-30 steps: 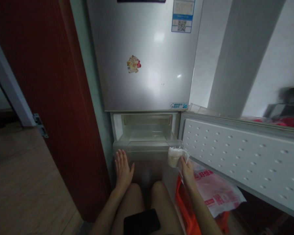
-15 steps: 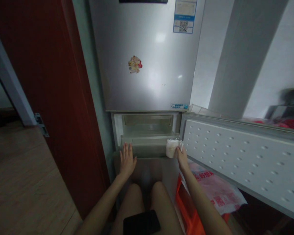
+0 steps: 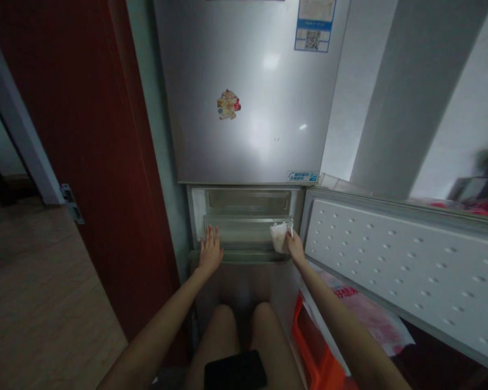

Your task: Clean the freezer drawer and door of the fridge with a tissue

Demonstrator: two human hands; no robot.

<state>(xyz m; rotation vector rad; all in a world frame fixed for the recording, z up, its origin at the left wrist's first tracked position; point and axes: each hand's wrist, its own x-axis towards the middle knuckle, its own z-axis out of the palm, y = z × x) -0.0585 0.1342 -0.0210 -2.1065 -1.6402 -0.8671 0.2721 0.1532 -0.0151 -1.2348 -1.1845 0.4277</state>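
Looks like a home, judging by the silver metal refrigerator (image 3: 252, 154), the flat reddish-brown wooden door (image 3: 97, 135) and the smooth tan floor (image 3: 57, 281).

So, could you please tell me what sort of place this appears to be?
Probably a home, perhaps its kitchen: a refrigerator with a colourful sticker, its lower door open, and a reddish-brown door left of it.

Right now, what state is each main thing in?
Silver metal upper fridge door, shut
White dimpled lower fridge door, swung open
Pale translucent plastic drawer, in, perhaps not fully
White frayed cloth, bunched, in right fingers
Left fingers, spread
Flat black rectangular device, lying on thighs
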